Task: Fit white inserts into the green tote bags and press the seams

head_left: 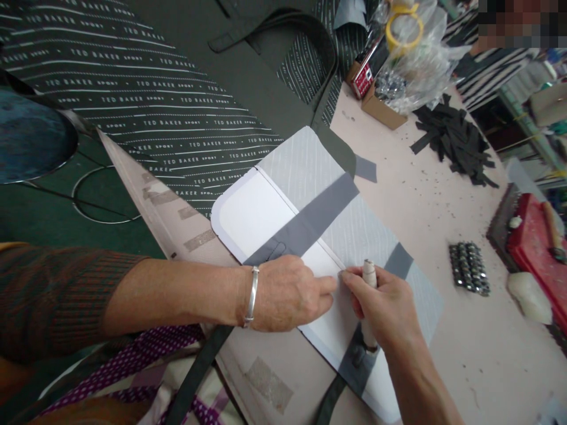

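Note:
A flat bag panel (252, 206), white and pale grey with darker grey strips, lies across the table corner with a seam along its middle. My left hand (287, 295) rests on its white half, fingers curled and pressed together; what they hold, if anything, is hidden. My right hand (385, 301) is closed round a tool with a white, wrapped-looking handle (369, 274); its working end is not visible. The right thumb and fingertips meet at the seam, close to my left fingertips. Dark straps (201, 369) hang from the panel's near edge.
Dark printed fabric (133, 88) and a dark strap loop (328, 44) cover the far left. On the pink table (398, 206) are a box with plastic bags (390, 112), black strips (456, 141), metal fittings (469, 268) and a red block (535, 248) bearing a wooden-handled tool.

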`<state>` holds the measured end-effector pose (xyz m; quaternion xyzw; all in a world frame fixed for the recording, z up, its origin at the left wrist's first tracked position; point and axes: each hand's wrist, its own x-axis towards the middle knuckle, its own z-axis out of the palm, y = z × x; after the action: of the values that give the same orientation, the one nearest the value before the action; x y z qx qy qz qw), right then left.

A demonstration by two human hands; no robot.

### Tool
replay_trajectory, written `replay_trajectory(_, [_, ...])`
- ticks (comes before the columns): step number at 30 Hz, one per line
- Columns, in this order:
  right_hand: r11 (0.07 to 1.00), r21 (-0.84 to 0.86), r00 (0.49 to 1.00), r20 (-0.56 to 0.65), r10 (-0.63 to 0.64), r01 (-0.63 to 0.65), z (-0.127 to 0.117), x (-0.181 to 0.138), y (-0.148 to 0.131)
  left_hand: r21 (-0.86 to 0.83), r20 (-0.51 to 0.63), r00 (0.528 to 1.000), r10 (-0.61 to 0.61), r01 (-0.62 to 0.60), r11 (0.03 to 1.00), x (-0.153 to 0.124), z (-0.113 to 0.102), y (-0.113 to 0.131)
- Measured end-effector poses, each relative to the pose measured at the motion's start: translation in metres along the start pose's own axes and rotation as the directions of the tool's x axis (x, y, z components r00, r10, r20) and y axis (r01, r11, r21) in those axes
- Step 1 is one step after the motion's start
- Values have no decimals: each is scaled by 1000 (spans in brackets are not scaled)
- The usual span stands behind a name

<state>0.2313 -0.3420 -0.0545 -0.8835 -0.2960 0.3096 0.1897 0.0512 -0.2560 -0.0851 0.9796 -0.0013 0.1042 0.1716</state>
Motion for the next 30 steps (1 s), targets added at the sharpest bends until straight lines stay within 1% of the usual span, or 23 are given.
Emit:
replay_trajectory(5, [999, -53, 1000, -1, -7, 7, 2, -2, -5, 5, -7, 1000, -2, 2, 1000, 0, 2, 0])
replay_trajectory(7, [995, -96, 1000, 14, -19, 20, 2, -1, -6, 5, -19, 1000, -1, 1, 1000, 0, 3, 0])
replay_trajectory(9, [995, -93, 998, 48, -36, 40, 0, -1, -6, -4, -15, 1000, 1, -1, 1000, 0, 2, -1])
replay_trajectory(11, [998, 10, 997, 58, -57, 56, -6, -3, -3, -12, 8, 1000, 4, -4, 1000, -1, -2, -2])
replay_trajectory(13, [969, 232, 996, -3, -89, 87, -16, -8, -2, -9, 25, 1000, 10, -10, 1000, -1, -8, -5])
replay_trajectory(14, [923, 366, 992, -64, -105, 121, -21, -12, -2, 3, 21, 1000, 18, -19, 1000, 0, -12, -7])
replay_trajectory(15, [852, 496, 984, -130, -119, 169, -27, -17, -2, 23, 8, 1000, 27, -27, 999, 1, -15, -9])
replay_trajectory(17, [648, 709, 958, -256, -129, 277, -36, -26, -5, 77, -20, 999, 45, -44, 996, 5, -21, -14])
replay_trajectory(18, [535, 781, 944, -309, -120, 323, -38, -28, -6, 106, -24, 998, 54, -51, 993, 7, -23, -17])
replay_trajectory(21, [226, 880, 906, -423, -30, 419, -33, -25, -3, 157, 26, 997, 75, -78, 985, 15, -23, -23])
replay_trajectory(22, [139, 892, 900, -435, 13, 429, -29, -21, 0, 164, 47, 996, 78, -85, 983, 17, -21, -25])
replay_trajectory(24, [-17, 913, 911, -404, 87, 407, -18, -7, 8, 179, 65, 995, 73, -84, 980, 20, -17, -27])
replay_trajectory(26, [-129, 925, 931, -344, 119, 358, -7, 6, 17, 200, 56, 996, 66, -76, 977, 21, -12, -27])
replay_trajectory(27, [-160, 926, 938, -324, 123, 341, -3, 12, 22, 211, 46, 997, 68, -76, 975, 21, -10, -27])
replay_trajectory(28, [-173, 928, 943, -312, 119, 329, 1, 16, 25, 218, 34, 997, 76, -81, 972, 21, -8, -27])
replay_trajectory(30, [-168, 931, 945, -310, 103, 324, 5, 22, 30, 223, 8, 996, 93, -93, 970, 21, -6, -27])
